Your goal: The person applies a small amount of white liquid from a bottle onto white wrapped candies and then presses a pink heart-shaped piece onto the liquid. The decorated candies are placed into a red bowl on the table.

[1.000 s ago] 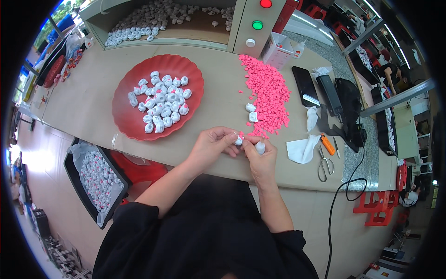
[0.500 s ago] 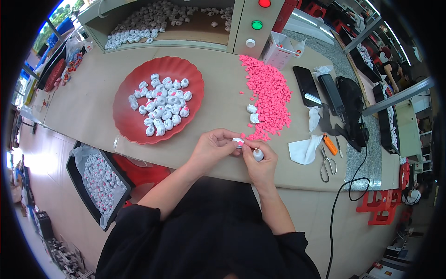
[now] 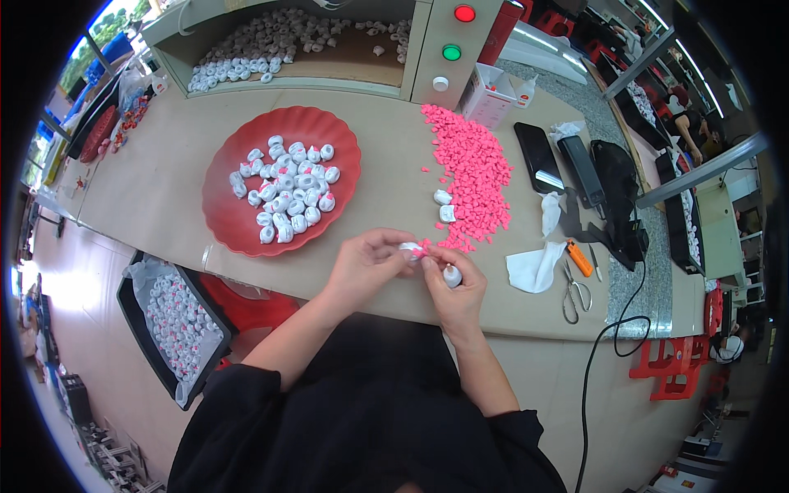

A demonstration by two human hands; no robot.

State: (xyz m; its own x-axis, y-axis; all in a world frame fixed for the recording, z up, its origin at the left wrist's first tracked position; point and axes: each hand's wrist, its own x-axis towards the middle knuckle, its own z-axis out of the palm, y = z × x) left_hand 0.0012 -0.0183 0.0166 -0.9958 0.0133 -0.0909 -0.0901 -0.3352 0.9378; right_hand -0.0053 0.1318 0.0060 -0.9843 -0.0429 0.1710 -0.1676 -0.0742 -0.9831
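Observation:
Close to the table's near edge, my left hand (image 3: 363, 269) is closed, its thumb and fingers pinching a small rounded white piece (image 3: 408, 247). A small pink piece (image 3: 420, 251) sits at the white piece's right side, where the thumb and forefinger of my right hand (image 3: 462, 302) press on it. Held within that same right hand is a small white bottle (image 3: 451, 278) with a narrow tip. Just beyond my fingers spreads a heap of small pink pieces (image 3: 477, 168). Two white pieces (image 3: 445, 213) lie at the heap's left side.
A red scalloped dish (image 3: 222, 222) holds many white pieces, some with pink on them. Right of the heap are a black phone (image 3: 538, 156), white cloth (image 3: 532, 269), scissors (image 3: 575, 296) and an orange lighter (image 3: 579, 259). A black tray (image 3: 136, 316) of pieces stands lower left.
Both hands have shifted slightly left, with the white piece and bottle still in them. The white piece has turned a little, and its pink part now faces my right fingertips.

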